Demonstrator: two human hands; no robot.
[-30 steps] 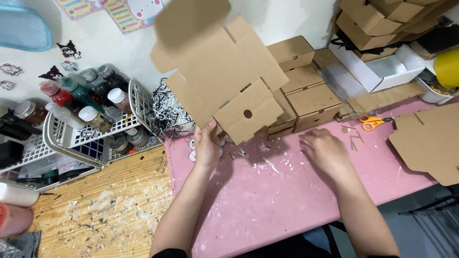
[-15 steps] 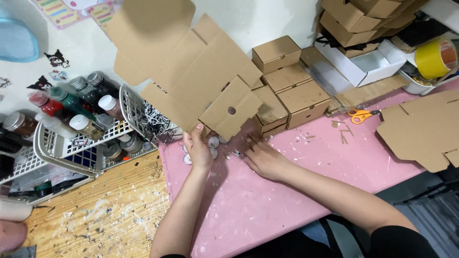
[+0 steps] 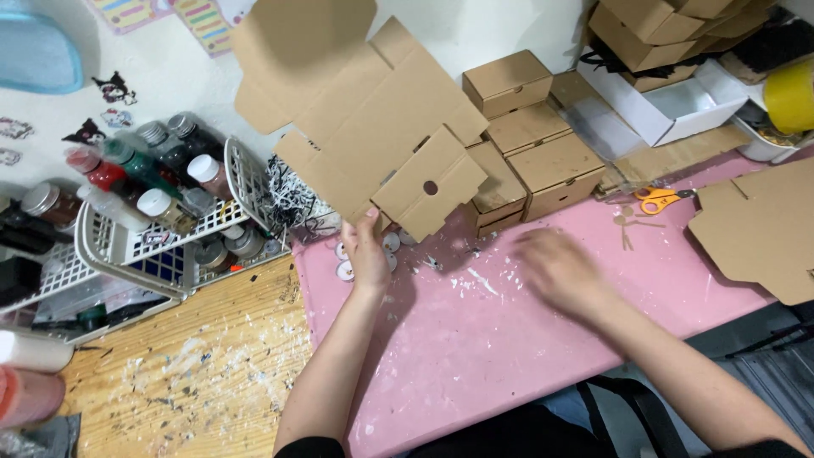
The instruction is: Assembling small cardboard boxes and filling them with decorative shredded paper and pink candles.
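We have open pink mat (image 3: 526,356) ahead; stacked boxes (image 3: 530,144) block the back, a bottle basket (image 3: 161,246) the left, flat cardboard (image 3: 763,229) the right.

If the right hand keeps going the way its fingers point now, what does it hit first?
The right hand is blurred, fingers aimed up-left over the pink mat. First in line seem to be the paper scraps on the mat, then the flat cardboard blank that the left hand holds. Height is unclear.
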